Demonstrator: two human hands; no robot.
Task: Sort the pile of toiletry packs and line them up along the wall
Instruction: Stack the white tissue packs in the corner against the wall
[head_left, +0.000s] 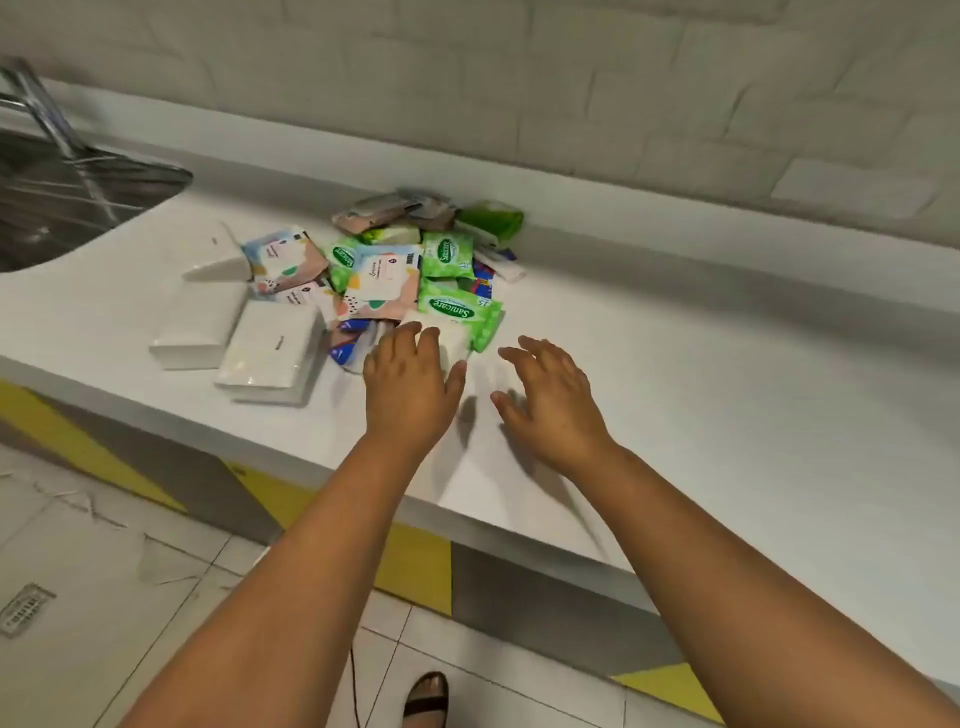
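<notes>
Toiletry packs (384, 270) lie heaped on the white counter (675, 374) near the tiled wall (519, 78): three green Sanicare wipe packs (453, 306) show, four plain white tissue packs (270, 351) sit at the left, and several pastel packs overlap; those underneath are hidden. Left hand (408, 379) rests relaxed fingers on the heap's near edge. Right hand (550, 400) hovers beside it, fingers spread, holding nothing. Sink (62, 197) is cut off at left.

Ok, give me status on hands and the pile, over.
Left hand open, fingertips on a white pack at the pile's near edge. Right hand open, holds nothing. Pile unsorted. Nothing lined along the wall.
</notes>
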